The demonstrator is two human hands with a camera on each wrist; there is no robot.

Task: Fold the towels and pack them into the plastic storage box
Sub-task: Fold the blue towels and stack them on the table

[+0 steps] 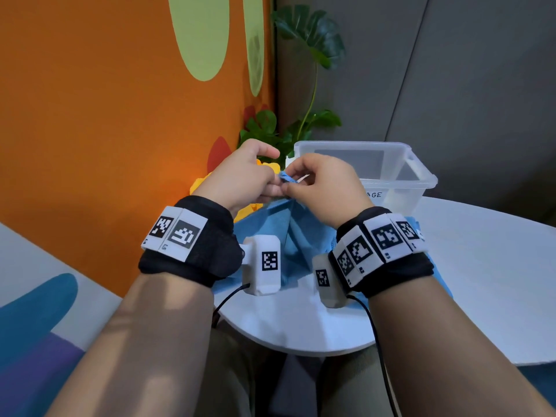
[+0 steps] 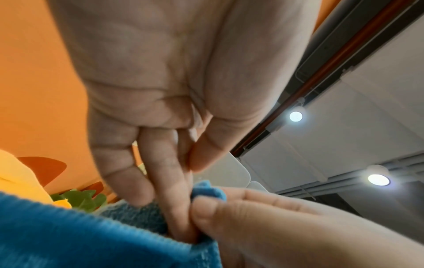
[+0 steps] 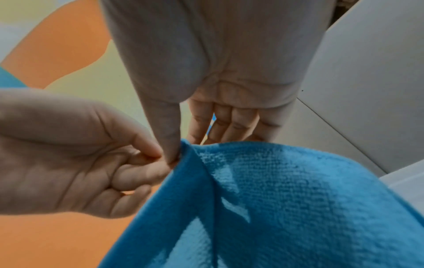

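A blue towel (image 1: 272, 233) hangs from my two hands down onto the white round table (image 1: 481, 266). My left hand (image 1: 275, 185) and right hand (image 1: 290, 183) meet above it, both pinching the same bunched top corner. In the left wrist view my left hand (image 2: 184, 192) has its fingers curled down against the blue towel (image 2: 69, 235). Seen from the right wrist, my right hand (image 3: 185, 149) nips the edge of the blue towel (image 3: 286, 199) between thumb and fingers. The clear plastic storage box (image 1: 391, 188) stands open just behind my right hand; I see nothing inside it.
An orange patterned wall (image 1: 105, 130) stands close on the left. A green plant (image 1: 313, 40) fills the corner behind the box. Something yellow and soft (image 1: 200, 183) lies behind my left hand. A bare stretch of table lies to the right.
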